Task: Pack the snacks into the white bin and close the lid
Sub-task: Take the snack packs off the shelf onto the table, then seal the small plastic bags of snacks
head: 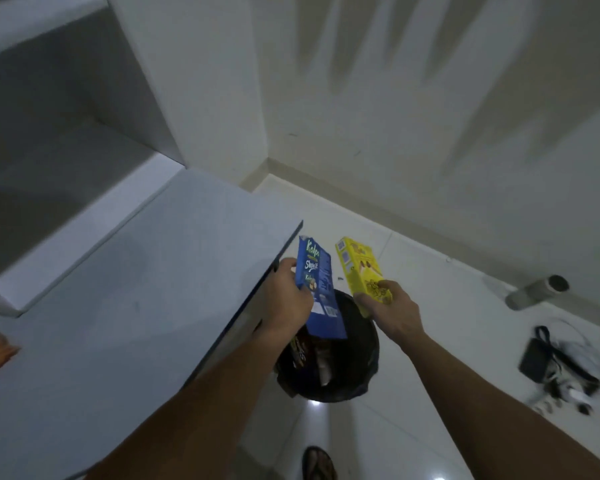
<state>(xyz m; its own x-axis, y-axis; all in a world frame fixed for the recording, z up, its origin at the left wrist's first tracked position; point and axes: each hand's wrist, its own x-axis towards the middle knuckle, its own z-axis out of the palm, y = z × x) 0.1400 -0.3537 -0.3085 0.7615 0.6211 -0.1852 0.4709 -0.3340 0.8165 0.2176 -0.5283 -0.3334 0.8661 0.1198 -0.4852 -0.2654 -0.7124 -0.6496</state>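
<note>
1. Head view, looking down: two bare forearms reach out over a round, dark-lined bin (355,372) standing on a glossy white tiled floor (430,292), just right of a pale grey counter (125,306).
2. Left hand (286,299) grips a blue snack pack (321,292) by its left edge, fingers curled round it; the pack is tall and flat, with white and green lettering and a pale label panel low on its face, and it hangs tilted above the bin's mouth.
3. Right hand (390,308) clasps the lower end of a yellow snack box (359,268), thumb on the near side; the box slants up and to the left, with a small blue-and-white code patch at its top corner and dark printing on its side.
4. Pack and box are held side by side, close but apart.
5. Inside the bin, dark wrappers (300,355) and a pale packet lie against the black lining.
6. Far right on the floor lie a grey cylinder (537,291) and a black pouch with tangled cords (555,365); a sandalled foot (317,464) shows at the near edge.
</note>
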